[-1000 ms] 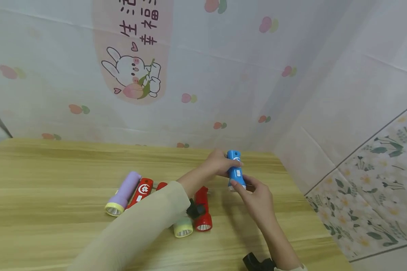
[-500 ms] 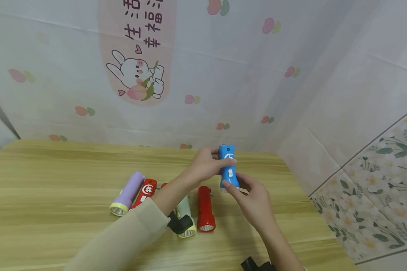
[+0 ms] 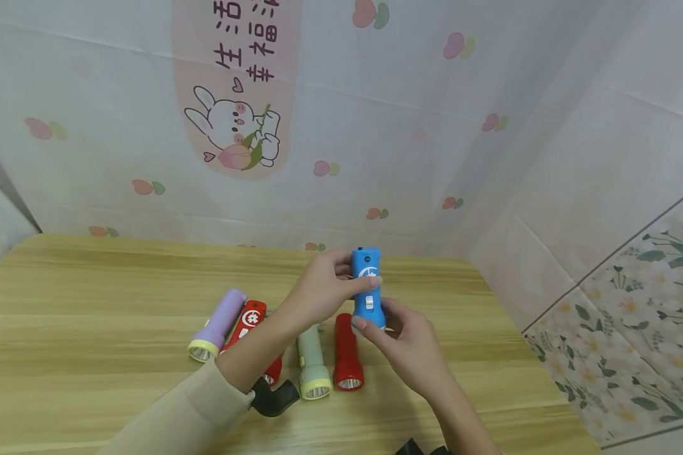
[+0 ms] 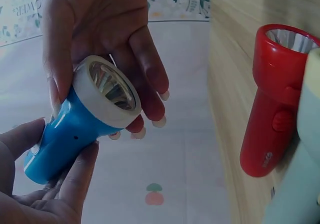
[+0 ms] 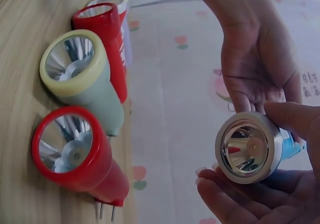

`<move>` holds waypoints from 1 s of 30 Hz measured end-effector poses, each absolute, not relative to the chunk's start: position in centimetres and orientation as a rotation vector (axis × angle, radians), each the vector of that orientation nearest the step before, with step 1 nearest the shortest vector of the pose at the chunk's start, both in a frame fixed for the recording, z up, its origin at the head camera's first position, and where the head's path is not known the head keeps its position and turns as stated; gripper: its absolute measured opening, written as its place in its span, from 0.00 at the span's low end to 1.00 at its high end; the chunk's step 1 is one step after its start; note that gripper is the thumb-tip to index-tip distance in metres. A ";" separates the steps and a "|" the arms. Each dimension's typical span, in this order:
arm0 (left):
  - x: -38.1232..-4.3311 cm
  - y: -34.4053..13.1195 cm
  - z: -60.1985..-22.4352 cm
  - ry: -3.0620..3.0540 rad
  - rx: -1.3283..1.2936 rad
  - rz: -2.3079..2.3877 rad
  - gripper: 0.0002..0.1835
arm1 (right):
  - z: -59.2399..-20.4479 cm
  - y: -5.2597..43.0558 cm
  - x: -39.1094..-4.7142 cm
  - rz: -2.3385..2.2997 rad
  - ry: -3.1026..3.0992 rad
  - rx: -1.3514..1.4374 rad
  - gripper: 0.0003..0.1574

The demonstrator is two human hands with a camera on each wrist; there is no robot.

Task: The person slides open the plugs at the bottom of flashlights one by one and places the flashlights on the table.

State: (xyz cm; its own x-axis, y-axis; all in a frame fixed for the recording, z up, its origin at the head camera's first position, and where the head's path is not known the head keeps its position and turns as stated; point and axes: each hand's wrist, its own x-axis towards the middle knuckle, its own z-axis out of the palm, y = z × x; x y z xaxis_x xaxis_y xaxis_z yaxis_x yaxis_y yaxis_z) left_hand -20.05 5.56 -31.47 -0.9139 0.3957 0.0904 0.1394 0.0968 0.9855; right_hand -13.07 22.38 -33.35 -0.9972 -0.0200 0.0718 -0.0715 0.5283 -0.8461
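Observation:
A blue flashlight (image 3: pixel 369 303) with a white-rimmed lens is held upright above the table in the head view, lens end down. My left hand (image 3: pixel 321 287) grips its body, thumb across the front near the white switch. At the lens end, my right hand (image 3: pixel 412 347) holds the head between thumb and fingers. The lens (image 5: pixel 246 146) faces the right wrist camera and looks unlit. Just below, a red flashlight (image 3: pixel 348 357) lies on the table beside a pale green flashlight (image 3: pixel 313 360).
Further left lie a purple flashlight (image 3: pixel 222 319) with a yellow rim and a red flashlight (image 3: pixel 252 318) with a white logo. My left forearm partly covers another red flashlight (image 3: pixel 273 371). Behind the wooden table (image 3: pixel 119 297) hangs a printed curtain (image 3: pixel 375 126); a floral wall (image 3: pixel 649 316) stands right.
Both hands have moved left in the head view, carrying the blue flashlight with them. The left forearm has shifted off the green flashlight, which shows more fully.

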 end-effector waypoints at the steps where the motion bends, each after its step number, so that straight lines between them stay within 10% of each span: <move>1: -19.9 5.3 -31.4 2.176 0.536 1.917 0.29 | -33.3 22.3 -13.0 1.508 -2.700 0.091 0.31; 30: -17.4 1.5 -32.6 2.113 0.527 1.927 0.31 | -33.2 20.1 -12.4 1.557 -2.749 0.250 0.24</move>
State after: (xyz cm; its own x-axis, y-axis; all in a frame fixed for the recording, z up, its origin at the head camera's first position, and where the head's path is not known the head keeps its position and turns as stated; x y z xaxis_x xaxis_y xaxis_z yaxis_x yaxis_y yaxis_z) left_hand -17.42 1.46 -32.60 -0.9082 0.4129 0.0689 0.1066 0.0690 0.9919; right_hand -12.36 20.12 -33.16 -0.9872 -0.1499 0.0539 -0.1233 0.5049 -0.8543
